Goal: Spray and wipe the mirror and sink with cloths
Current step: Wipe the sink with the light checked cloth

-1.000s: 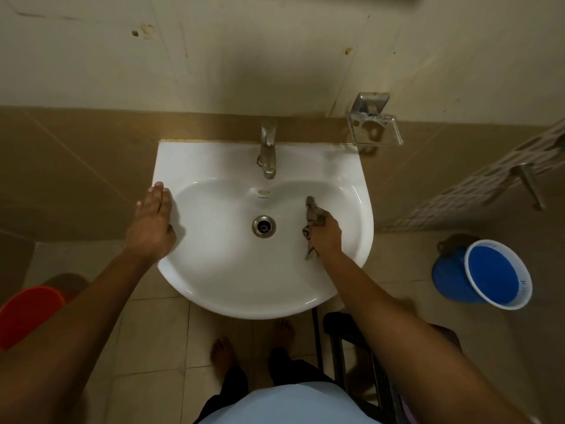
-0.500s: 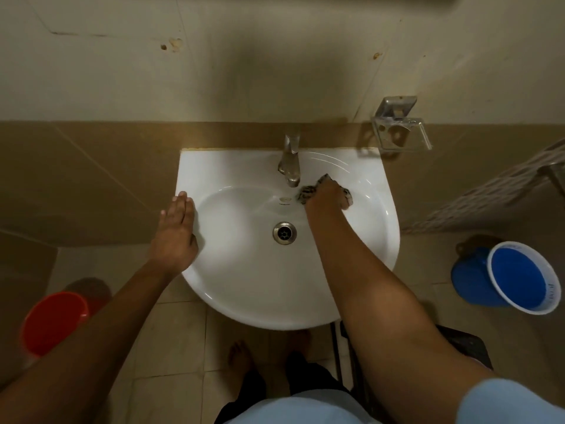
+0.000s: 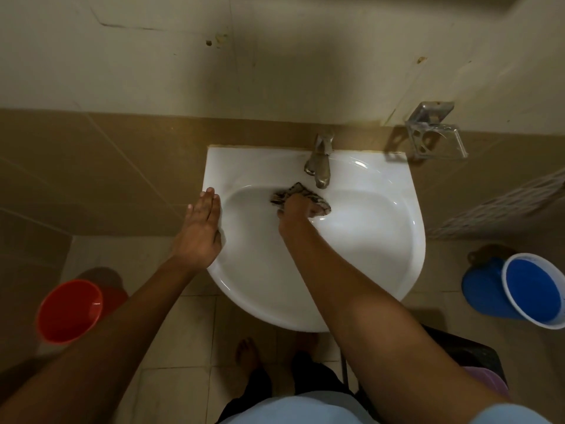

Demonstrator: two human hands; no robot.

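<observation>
Right hand (image 3: 296, 206) clamps the cloth (image 3: 301, 194) against the sink (image 3: 367, 240) at centre frame, just under the tap (image 3: 319, 166); left hand (image 3: 200, 231) lies flat, fingers spread, on the left rim.

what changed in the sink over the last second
The right hand carried the cloth from the bowl's right side, beside the drain, up to the back wall, then left under the tap. The left hand stayed flat on the sink's left rim; the cloth stayed gripped.
</observation>
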